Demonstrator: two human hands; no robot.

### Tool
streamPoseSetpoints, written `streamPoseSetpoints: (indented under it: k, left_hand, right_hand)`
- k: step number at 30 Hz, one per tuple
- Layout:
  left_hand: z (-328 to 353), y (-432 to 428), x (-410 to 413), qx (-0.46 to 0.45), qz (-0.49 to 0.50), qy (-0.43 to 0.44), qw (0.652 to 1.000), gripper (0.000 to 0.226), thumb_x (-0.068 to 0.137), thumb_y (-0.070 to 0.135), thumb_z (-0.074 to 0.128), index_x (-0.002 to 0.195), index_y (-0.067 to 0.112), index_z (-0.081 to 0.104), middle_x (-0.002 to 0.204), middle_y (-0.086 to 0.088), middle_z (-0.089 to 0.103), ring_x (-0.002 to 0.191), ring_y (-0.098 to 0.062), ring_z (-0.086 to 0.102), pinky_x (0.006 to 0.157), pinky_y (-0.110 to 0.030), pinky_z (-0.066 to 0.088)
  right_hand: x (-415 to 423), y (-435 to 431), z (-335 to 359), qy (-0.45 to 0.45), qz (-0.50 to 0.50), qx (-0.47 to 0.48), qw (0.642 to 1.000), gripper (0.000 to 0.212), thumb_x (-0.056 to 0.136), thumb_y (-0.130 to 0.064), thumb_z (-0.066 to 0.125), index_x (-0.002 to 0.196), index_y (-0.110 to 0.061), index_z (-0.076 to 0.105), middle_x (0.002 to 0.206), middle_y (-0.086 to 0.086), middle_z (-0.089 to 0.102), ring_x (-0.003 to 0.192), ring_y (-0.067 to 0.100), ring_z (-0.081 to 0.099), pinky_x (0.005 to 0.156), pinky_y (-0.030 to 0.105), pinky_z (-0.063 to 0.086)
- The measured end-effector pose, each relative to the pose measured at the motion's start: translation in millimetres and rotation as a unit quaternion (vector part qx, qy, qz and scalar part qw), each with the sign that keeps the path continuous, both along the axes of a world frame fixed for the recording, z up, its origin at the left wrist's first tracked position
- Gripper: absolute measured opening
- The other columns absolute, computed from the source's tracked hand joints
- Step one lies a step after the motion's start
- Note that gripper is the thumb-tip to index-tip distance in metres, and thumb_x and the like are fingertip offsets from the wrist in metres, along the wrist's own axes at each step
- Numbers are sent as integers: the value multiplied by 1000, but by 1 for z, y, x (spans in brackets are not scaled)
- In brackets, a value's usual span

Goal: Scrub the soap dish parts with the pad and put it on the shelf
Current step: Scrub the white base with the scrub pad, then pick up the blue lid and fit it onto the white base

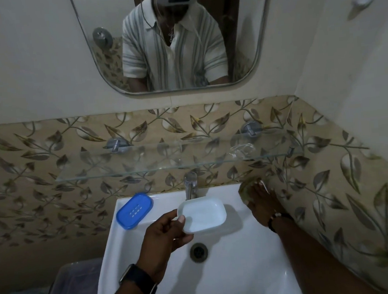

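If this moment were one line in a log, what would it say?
left hand: holds white tray over sink | right hand: on scrub pad | blue insert: sink rim | shelf: not yet used

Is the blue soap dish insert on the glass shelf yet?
No, the blue insert lies on the sink's back left corner, below the shelf.

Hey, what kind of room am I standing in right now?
Most likely a small home bathroom: a white sink with a tap, a mirror above a glass shelf, and patterned wall tiles.
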State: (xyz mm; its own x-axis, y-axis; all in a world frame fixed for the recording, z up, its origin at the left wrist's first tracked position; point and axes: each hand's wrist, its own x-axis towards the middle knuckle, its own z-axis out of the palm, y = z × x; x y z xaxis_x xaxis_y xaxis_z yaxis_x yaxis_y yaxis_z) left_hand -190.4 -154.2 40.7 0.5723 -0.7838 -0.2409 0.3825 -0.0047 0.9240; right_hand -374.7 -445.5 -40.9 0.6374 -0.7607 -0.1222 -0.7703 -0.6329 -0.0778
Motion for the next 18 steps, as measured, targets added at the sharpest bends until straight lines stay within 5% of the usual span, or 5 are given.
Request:
streamPoseSetpoints:
  k: [4, 8, 14, 18]
  left_hand:
    - [3, -1, 1, -11, -9, -1, 1000, 39, 76, 36, 78, 113, 22, 77, 91, -14, 76, 86, -24, 75, 80, -38, 62]
    - [8, 1, 1, -23, -9, 12, 1000, 36, 82, 30, 75, 116, 19, 76, 102, -17, 76, 91, -26, 75, 82, -38, 62]
    - [13, 18, 11, -39, 5, 43, 998, 41, 83, 29, 75, 122, 14, 71, 113, -17, 76, 102, -32, 73, 84, -39, 61]
    - [11, 38, 21, -40, 34, 56, 997, 33, 90, 21, 72, 122, 10, 70, 108, -13, 78, 97, -30, 74, 81, -37, 61]
  right_hand:
    - [-1, 11, 14, -141, 7, -37, 989, 55, 104, -21, 39, 156, -9, 22, 165, 10, 19, 153, 25, 15, 124, 37, 3]
    - [8, 36, 38, -309, 12, -72, 948, 52, 98, -21, 40, 147, -4, 42, 154, 14, 41, 143, 29, 38, 120, 41, 24]
    - [33, 94, 73, -433, 63, -49, 898, 50, 103, -29, 38, 150, -12, 39, 156, -3, 35, 146, 16, 33, 119, 40, 32]
    - [53, 142, 96, -440, 149, -57, 883, 57, 105, -35, 34, 155, -10, 25, 164, 2, 22, 152, 15, 18, 122, 24, 16]
